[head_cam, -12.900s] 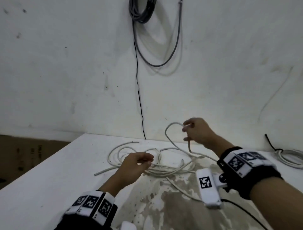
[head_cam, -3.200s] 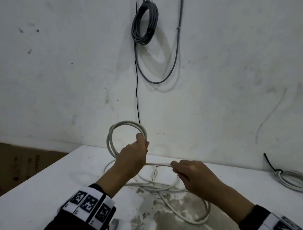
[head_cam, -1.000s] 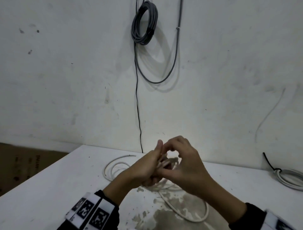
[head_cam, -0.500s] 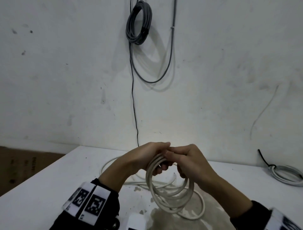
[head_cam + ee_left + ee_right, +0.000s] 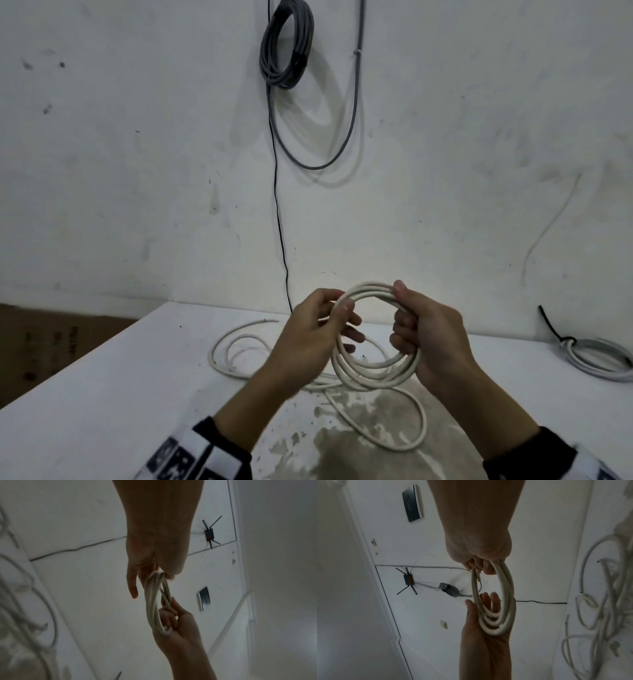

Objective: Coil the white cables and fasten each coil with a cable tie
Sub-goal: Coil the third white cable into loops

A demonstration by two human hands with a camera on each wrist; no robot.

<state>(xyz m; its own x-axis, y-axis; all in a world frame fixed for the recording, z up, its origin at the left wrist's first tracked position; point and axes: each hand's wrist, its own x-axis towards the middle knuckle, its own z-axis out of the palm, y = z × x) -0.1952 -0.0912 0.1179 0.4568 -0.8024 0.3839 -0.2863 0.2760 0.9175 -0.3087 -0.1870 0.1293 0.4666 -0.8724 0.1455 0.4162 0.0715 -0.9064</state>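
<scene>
Hands hold a round coil of white plastic cable [image 5: 371, 371] above the white stained tabletop [image 5: 102, 404]: left hand [image 5: 310, 337] pinches its 9 o'clock side, right hand [image 5: 428, 337] curls around 3 o'clock; loose white cable [image 5: 226, 349] lies at 8 o'clock.

The coil [image 5: 373, 368] is off-white, a creamy tone a shade warmer than the white table [image 5: 102, 394] below it. The loose cable [image 5: 233, 346] lying on the table has the same off-white colour. Near the front edge the table's white gives way to a mottled grey-brown patch [image 5: 359, 442] with white flecks. The wall [image 5: 137, 171] is white with small dark specks and faint grey smudges. On it hangs a grey cable bundle [image 5: 286, 44], and a thin black wire [image 5: 279, 222] runs down. At the right lies a pale grey coil [image 5: 599, 361] bound with a black tie [image 5: 551, 329]. The wristband [image 5: 191, 462] shows black-and-white square markers.
</scene>
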